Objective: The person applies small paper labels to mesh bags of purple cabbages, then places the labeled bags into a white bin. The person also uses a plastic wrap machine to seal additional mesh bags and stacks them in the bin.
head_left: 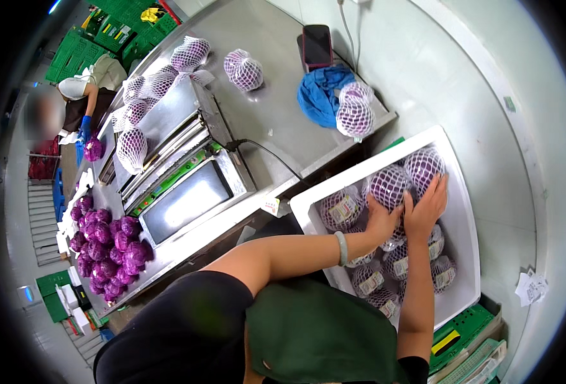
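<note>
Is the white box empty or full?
Not empty: netted purple cabbages lie inside the white box. Whether it's full, I cannot tell; the left hand and right hand hide some.

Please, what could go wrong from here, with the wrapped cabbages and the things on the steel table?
1. The wrapped cabbage beside the blue cloth sits near the edge of the steel table; a bump might roll it off.
2. The black cord runs from the machine toward the table's edge; an arm could snag it.
3. The left hand and right hand are among close-packed cabbages in the white box; hard pressing might bruise them.
</note>
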The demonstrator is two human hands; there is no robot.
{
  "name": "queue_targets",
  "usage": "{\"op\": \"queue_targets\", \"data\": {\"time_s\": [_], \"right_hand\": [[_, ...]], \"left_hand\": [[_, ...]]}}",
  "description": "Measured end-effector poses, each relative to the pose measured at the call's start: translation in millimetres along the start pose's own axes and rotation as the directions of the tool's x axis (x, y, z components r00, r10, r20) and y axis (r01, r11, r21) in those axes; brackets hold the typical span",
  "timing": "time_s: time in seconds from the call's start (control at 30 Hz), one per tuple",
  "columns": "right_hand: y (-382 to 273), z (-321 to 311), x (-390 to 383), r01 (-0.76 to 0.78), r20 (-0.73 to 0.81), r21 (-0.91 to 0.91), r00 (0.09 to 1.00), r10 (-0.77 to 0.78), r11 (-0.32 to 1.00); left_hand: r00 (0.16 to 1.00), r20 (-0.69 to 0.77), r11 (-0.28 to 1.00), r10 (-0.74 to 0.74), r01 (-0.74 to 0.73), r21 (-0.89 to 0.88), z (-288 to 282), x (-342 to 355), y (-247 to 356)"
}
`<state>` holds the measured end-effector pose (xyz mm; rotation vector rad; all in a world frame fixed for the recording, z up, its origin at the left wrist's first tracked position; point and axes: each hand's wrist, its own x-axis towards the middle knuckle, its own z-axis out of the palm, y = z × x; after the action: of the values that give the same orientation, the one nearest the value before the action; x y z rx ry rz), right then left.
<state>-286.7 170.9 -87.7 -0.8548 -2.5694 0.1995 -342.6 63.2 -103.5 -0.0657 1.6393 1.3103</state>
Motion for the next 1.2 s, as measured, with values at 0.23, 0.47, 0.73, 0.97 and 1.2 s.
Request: {"op": "queue_targets", "data": {"time_s": [0.23,0.47,0.73,0.97,1.2], "right_hand": [[3,4,-4,-0.067,0.010,-0.023,0.998,0.067,0.998],[-35,-14,-3,-0.194,-0.027,0.032,0.980,0.195,0.980],[-27,35,-63,-0.175,0.146,-0.101,0.971,0.189,0.979],[-6,29,-51,-0.143,0.121,-0.062,0.981,0.149,0.988],[-9,-21,-49,-0.220,0.166,0.163,0.967,0.193,0.962]], "left_hand": [[0.747,0.656,0.986,0.113,-0.002,-0.167,-138,-62,105],[0.917,-0.099,0.887,0.386,-0.339,0.314,-201,123,192],[0.988,-0.068,0.961,0.135,-0.114,0.253,-126,258,182],[0.947,0.309,0.996,-0.085,0.092,-0.009,-158,259,195],[0.886,0.404,0.929,0.227,-0.073,-0.363,-177,121,218]]}}
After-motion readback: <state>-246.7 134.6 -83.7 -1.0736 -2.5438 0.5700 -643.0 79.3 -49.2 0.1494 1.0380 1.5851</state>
